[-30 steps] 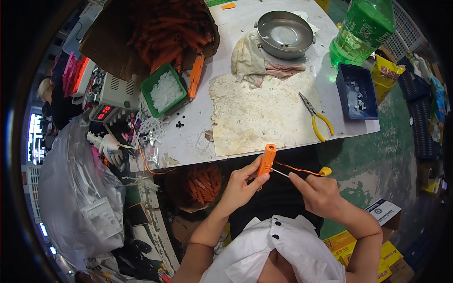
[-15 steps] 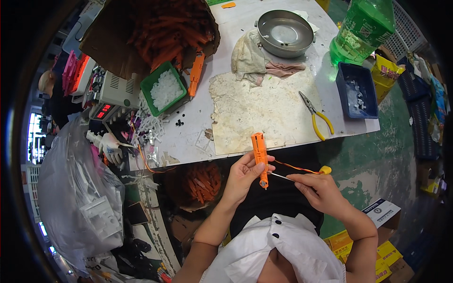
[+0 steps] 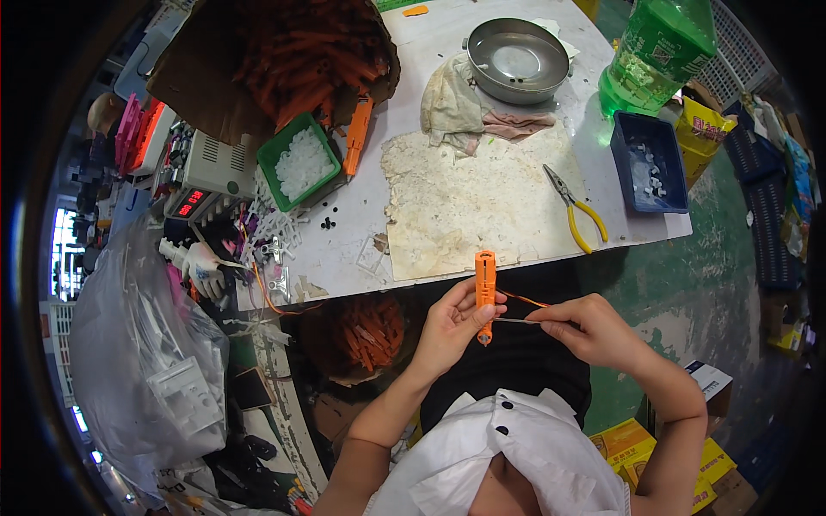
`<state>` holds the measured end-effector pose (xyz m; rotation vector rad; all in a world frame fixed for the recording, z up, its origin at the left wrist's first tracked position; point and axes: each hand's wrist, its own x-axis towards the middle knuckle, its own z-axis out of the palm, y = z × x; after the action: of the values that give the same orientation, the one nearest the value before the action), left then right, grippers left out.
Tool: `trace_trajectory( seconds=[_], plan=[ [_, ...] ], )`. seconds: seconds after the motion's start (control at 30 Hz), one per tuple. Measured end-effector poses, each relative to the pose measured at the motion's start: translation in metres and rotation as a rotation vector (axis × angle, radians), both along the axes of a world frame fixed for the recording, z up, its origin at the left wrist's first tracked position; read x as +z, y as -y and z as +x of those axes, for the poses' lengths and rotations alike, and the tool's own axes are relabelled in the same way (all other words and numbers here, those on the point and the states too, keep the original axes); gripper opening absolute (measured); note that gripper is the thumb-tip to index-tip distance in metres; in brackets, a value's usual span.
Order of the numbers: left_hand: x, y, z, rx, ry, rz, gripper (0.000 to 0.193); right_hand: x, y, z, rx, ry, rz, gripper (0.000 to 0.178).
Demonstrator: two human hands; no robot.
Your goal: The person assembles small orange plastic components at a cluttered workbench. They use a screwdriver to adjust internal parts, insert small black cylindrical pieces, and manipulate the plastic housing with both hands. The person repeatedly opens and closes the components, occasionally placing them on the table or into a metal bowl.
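Note:
Just in front of the table edge, my left hand (image 3: 450, 325) is closed around a long orange plastic housing (image 3: 485, 291), held nearly upright. My right hand (image 3: 588, 331) pinches a thin metal rod (image 3: 516, 321), whose tip reaches the lower right side of the housing. Whether the tip goes inside is hidden. A thin red-and-yellow wire (image 3: 523, 299) runs from beside the housing toward my right hand, and its far end is out of sight behind the hand.
Pliers with yellow handles (image 3: 576, 211) lie on a stained sheet (image 3: 482, 202). Around it are a metal bowl (image 3: 479, 82), a blue bin (image 3: 619, 172), a green tray (image 3: 268, 176) of clear pieces and a carton (image 3: 194, 95) of orange parts. A green bottle (image 3: 661, 56) stands at right.
The housing and my left hand have moved slightly right and down. My right hand has risen a little, and the rod is more level. The yellow piece on the wire is no longer visible.

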<state>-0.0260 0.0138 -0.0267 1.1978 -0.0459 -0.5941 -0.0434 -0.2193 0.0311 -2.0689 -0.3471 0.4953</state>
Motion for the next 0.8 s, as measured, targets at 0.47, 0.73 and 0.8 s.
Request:
trace_trajectory(
  seconds=[0.47, 0.73, 0.8],
  plan=[
    [0.001, -0.001, 0.008, 0.168, 0.003, -0.089, 0.042, -0.017, -0.011, -0.017, -0.009, 0.454, -0.069, 0.027],
    [-0.003, 0.000, 0.006, 0.111, -0.003, -0.157, 0.041, -0.010, -0.005, 0.001, -0.043, -0.058, 0.054, 0.017],
    [-0.005, 0.003, 0.003, 0.128, -0.004, -0.170, 0.040, -0.007, 0.000, 0.011, -0.019, -0.290, 0.026, 0.016]
  ],
)
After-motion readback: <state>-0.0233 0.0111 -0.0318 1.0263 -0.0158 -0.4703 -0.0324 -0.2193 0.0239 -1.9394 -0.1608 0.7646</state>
